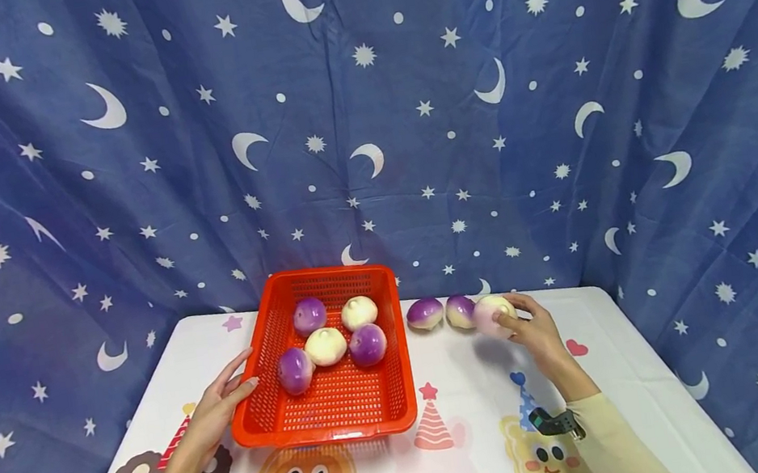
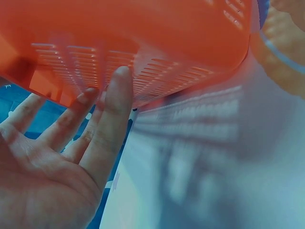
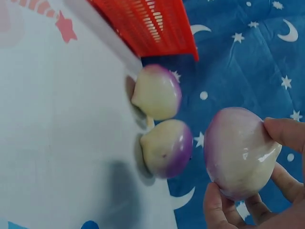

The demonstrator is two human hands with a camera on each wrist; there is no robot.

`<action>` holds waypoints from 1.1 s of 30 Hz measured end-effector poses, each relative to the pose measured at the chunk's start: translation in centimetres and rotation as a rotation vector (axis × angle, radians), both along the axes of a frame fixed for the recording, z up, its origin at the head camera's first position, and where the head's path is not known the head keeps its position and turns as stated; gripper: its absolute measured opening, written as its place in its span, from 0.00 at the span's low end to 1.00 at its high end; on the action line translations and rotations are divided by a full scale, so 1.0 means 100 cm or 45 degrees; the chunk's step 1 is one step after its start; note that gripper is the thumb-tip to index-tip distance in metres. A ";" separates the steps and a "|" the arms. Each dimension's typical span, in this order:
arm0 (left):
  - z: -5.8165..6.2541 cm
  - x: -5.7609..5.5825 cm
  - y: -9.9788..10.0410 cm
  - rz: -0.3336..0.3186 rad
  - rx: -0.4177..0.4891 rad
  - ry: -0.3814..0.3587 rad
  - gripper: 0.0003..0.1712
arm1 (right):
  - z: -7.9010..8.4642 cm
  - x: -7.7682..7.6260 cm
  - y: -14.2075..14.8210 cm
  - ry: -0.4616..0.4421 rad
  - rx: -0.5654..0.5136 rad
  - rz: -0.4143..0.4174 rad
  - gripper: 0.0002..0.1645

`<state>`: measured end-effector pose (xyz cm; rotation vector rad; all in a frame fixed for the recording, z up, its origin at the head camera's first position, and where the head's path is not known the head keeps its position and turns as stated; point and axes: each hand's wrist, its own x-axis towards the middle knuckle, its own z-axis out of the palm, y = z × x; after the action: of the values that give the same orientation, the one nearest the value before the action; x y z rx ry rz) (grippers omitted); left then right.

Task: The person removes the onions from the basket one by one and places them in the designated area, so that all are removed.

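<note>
Right hand (image 1: pixel 534 326) grips turnip (image 3: pixel 238 152), pale tip (image 3: pixel 274 154) palmward; left hand (image 1: pixel 214 410), fingers apart, touches basket (image 1: pixel 328 434).

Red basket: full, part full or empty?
Part full: five turnips lie in the basket, with bare space at the end nearest the person.

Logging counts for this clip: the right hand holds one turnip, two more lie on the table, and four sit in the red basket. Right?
Not four: the head view shows five turnips in the red basket. The rest of your statement stands.
</note>
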<state>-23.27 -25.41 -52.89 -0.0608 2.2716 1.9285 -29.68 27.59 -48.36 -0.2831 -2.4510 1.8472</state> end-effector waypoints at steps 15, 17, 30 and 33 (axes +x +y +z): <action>0.003 0.001 0.000 -0.003 0.008 0.006 0.39 | -0.019 -0.028 0.018 -0.023 0.050 -0.135 0.34; 0.003 0.001 0.000 -0.001 0.010 0.001 0.39 | -0.022 -0.031 0.020 -0.034 0.066 -0.146 0.35; 0.000 0.000 0.001 0.006 0.026 -0.001 0.40 | -0.046 -0.052 0.027 -0.050 0.089 -0.195 0.34; 0.001 0.001 0.001 -0.002 0.038 0.001 0.39 | -0.053 -0.056 0.029 -0.062 0.137 -0.202 0.35</action>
<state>-23.20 -25.29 -52.83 -0.0548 2.2422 1.9615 -35.24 30.45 -53.64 -0.5050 -2.4681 1.6590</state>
